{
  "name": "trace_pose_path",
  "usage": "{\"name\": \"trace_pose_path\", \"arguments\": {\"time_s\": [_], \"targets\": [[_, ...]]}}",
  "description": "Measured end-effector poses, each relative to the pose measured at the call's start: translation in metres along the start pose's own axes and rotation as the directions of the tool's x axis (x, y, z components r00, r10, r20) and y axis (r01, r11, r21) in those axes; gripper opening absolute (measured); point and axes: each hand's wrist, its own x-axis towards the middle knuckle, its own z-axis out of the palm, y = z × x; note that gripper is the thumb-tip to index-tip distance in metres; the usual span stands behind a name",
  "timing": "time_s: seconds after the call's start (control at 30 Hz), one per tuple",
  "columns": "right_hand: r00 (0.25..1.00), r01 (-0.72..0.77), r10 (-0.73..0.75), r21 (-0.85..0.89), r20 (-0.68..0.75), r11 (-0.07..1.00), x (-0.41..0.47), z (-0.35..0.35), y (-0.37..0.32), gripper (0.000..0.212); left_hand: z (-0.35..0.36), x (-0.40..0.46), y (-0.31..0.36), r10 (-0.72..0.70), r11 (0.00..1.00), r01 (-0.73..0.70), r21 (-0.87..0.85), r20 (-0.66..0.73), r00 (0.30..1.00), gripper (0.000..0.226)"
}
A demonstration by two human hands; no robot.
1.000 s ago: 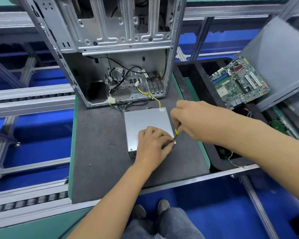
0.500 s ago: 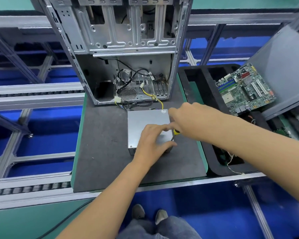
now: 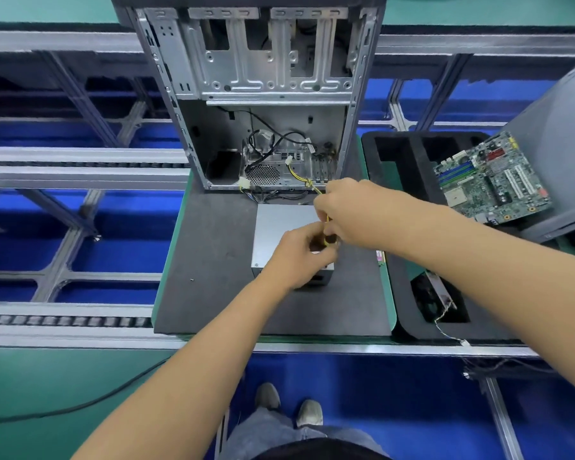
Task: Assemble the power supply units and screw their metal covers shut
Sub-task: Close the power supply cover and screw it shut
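A grey metal power supply unit (image 3: 278, 227) lies flat on the dark mat (image 3: 213, 254), just in front of an open computer case (image 3: 263, 78). Yellow and black cables (image 3: 297, 175) run from the case's floor toward the unit. Over the unit's near right corner, my right hand (image 3: 352, 210) grips the upper handle of a yellow-and-black screwdriver (image 3: 330, 240). My left hand (image 3: 296, 260) curls its fingers round the screwdriver's lower end. The tip and any screw under it are hidden by my fingers.
A tiny loose screw (image 3: 192, 279) lies on the mat to the left. Right of the mat, a black foam tray (image 3: 409, 327) holds parts, and a green motherboard (image 3: 492, 180) leans against a grey panel. Conveyor rails run along the left side.
My left hand has lifted off the unit's cover and closed round the screwdriver's lower end. My right hand has risen and shifted slightly toward the case.
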Motion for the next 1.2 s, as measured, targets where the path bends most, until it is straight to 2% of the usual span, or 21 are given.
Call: {"name": "trace_pose_path", "arguments": {"time_s": [0.1, 0.17, 0.27, 0.37, 0.43, 0.53, 0.6, 0.67, 0.7, 0.77, 0.83, 0.87, 0.93, 1.0, 1.03, 1.1, 1.17, 1.2], "targets": [[0.997, -0.033, 0.022, -0.151, -0.076, 0.988, 0.001, -0.002, -0.004, 0.014, 0.005, 0.0, 0.008, -0.059, 0.989, 0.039, -0.144, -0.139, 0.989, 0.032], [0.992, -0.085, 0.073, -0.12, -0.1, 0.989, -0.001, 0.001, -0.004, 0.013, 0.008, 0.002, 0.009, -0.051, 0.992, 0.023, -0.127, -0.222, 0.974, 0.036], [0.996, -0.036, 0.038, 0.022, -0.076, 0.999, -0.003, 0.008, -0.001, 0.024, 0.002, 0.007, 0.006, -0.095, 0.991, 0.077, -0.11, -0.169, 0.981, 0.021], [0.993, 0.06, -0.062, -0.015, -0.104, 0.998, -0.002, 0.007, 0.004, 0.023, -0.003, 0.006, 0.006, -0.087, 0.992, 0.08, -0.098, -0.064, 0.994, 0.008], [0.988, 0.023, -0.034, -0.073, -0.151, 0.997, -0.001, 0.005, 0.003, 0.017, 0.001, 0.004, 0.007, -0.063, 0.996, 0.058, -0.073, -0.067, 0.996, 0.017], [0.981, -0.08, 0.057, -0.117, -0.187, 0.99, -0.001, 0.004, -0.001, 0.017, 0.009, 0.002, 0.007, -0.098, 0.988, 0.073, -0.136, -0.188, 0.977, 0.027], [0.99, -0.066, 0.061, -0.032, -0.124, 0.997, -0.002, 0.003, 0.0, 0.022, 0.009, 0.001, 0.005, -0.112, 0.987, 0.085, -0.135, -0.209, 0.971, 0.029], [1.0, 0.014, -0.014, 0.091, -0.001, 0.996, -0.007, 0.0, 0.002, 0.03, 0.006, -0.001, 0.005, -0.1, 0.991, 0.085, -0.106, -0.147, 0.984, 0.022], [0.998, 0.052, -0.054, 0.077, 0.015, 0.996, -0.008, -0.001, 0.003, 0.027, 0.005, -0.002, 0.007, -0.089, 0.992, 0.078, -0.1, -0.107, 0.99, 0.019], [0.997, 0.062, -0.063, -0.036, -0.045, 0.997, -0.009, 0.003, 0.0, 0.016, 0.006, -0.005, 0.01, -0.067, 0.993, 0.059, -0.101, -0.07, 0.995, 0.029], [0.992, -0.012, -0.004, -0.123, -0.13, 0.992, -0.01, 0.005, -0.003, 0.01, 0.011, -0.005, 0.008, -0.05, 0.993, 0.035, -0.116, -0.13, 0.99, 0.038], [0.988, -0.047, 0.029, -0.114, -0.153, 0.992, -0.009, 0.007, -0.003, 0.011, 0.013, -0.005, 0.008, -0.049, 0.993, 0.03, -0.11, -0.173, 0.984, 0.034], [0.989, -0.024, 0.023, -0.005, -0.148, 1.0, -0.007, 0.011, 0.0, 0.022, 0.014, -0.005, 0.008, -0.092, 0.992, 0.07, -0.107, -0.214, 0.973, 0.029], [0.99, 0.11, -0.096, 0.148, -0.102, 0.983, -0.009, 0.012, 0.004, 0.037, 0.008, -0.003, 0.006, -0.119, 0.988, 0.101, -0.12, -0.161, 0.98, 0.026], [0.986, 0.154, -0.141, 0.147, -0.09, 0.977, -0.009, 0.011, 0.006, 0.034, 0.005, -0.003, 0.004, -0.11, 0.989, 0.098, -0.112, -0.108, 0.988, 0.02], [0.989, 0.112, -0.11, 0.011, -0.099, 0.994, -0.007, 0.01, 0.006, 0.018, 0.001, -0.004, 0.006, -0.084, 0.994, 0.082, -0.069, -0.027, 0.996, 0.012], [0.989, 0.007, -0.027, -0.134, -0.143, 0.991, -0.006, 0.012, 0.005, 0.014, 0.002, -0.004, 0.008, -0.089, 0.992, 0.086, -0.096, -0.024, 0.996, 0.02], [0.988, -0.026, 0.002, -0.152, -0.154, 0.988, -0.006, 0.014, 0.004, 0.017, 0.003, -0.004, 0.009, -0.106, 0.989, 0.1, -0.113, -0.048, 0.993, 0.025]]}}
